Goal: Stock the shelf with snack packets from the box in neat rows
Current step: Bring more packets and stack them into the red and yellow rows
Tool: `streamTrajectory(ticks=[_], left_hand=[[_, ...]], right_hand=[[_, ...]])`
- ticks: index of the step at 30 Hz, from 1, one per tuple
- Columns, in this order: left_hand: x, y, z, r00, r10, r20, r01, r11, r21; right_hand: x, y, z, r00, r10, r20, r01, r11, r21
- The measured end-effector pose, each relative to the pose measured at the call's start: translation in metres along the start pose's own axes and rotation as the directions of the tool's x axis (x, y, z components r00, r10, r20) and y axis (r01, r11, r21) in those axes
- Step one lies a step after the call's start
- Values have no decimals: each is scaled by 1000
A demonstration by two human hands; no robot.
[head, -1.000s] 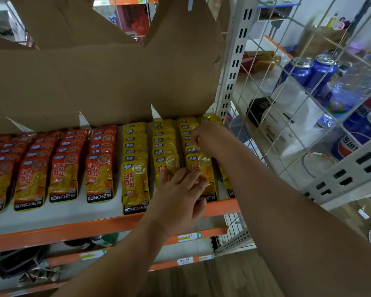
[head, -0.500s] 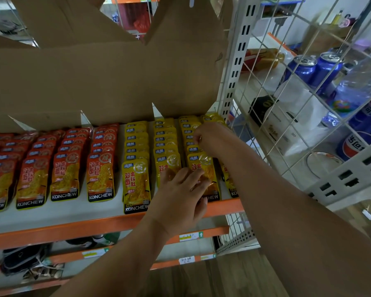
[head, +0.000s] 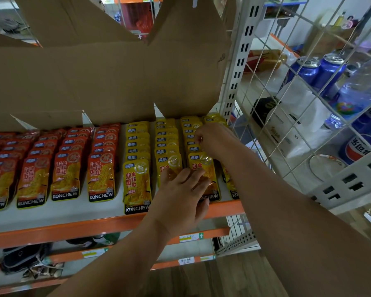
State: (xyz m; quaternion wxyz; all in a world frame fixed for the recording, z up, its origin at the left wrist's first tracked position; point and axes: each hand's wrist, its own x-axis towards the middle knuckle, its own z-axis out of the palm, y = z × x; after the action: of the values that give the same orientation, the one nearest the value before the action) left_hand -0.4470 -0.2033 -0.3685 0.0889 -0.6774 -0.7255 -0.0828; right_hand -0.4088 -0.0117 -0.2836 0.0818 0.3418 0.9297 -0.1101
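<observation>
Hands are hardly moving: left hand (head: 180,189) is pressing flat on yellow packets (head: 201,165), right hand (head: 214,140) is pinching one behind; tidying is continuing.

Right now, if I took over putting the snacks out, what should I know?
Left hand: flat on the front yellow packets.
Right hand: pinches a yellow packet further back in the same row.
Done: red rows and yellow rows lie lined up on the shelf under the cardboard box.
Left: probably tidying the right-end yellow rows. The inside of the box is hidden.
</observation>
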Motion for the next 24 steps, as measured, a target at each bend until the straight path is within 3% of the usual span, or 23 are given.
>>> streamTrajectory(ticks=[4,7,10,12,15,19,21,24], left_hand=[[0,0,0,1000,-1,8,1,1000,-4],[-1,1,0,1000,-4,1,4,1000,-9],[-1,1,0,1000,-4,-9,4,1000,1],[-1,1,-1,1000,-6,-9,6,1000,-1],[-2,1,0,1000,-4,-10,4,1000,-19],[-3,1,1,1000,-19,-7,19,1000,-13],[-2,2,1,999,-36,0,36,999,-7],[-2,2,3,998,-58,-1,58,998,14]], right_hand=[[0,-1,-3,995,27,98,-27,1000,-4],[-2,1,2,999,-18,-44,18,1000,12],[0,-2,-7,992,38,119,-36,999,-17],[2,-3,-8,992,38,120,-39,999,11],[1,3,2,998,25,-56,-21,998,65],[-2,12,16,956,112,-270,-41,966,256],[-9,17,22,913,118,-392,2,957,291],[-24,21,38,790,101,-605,119,943,312]])
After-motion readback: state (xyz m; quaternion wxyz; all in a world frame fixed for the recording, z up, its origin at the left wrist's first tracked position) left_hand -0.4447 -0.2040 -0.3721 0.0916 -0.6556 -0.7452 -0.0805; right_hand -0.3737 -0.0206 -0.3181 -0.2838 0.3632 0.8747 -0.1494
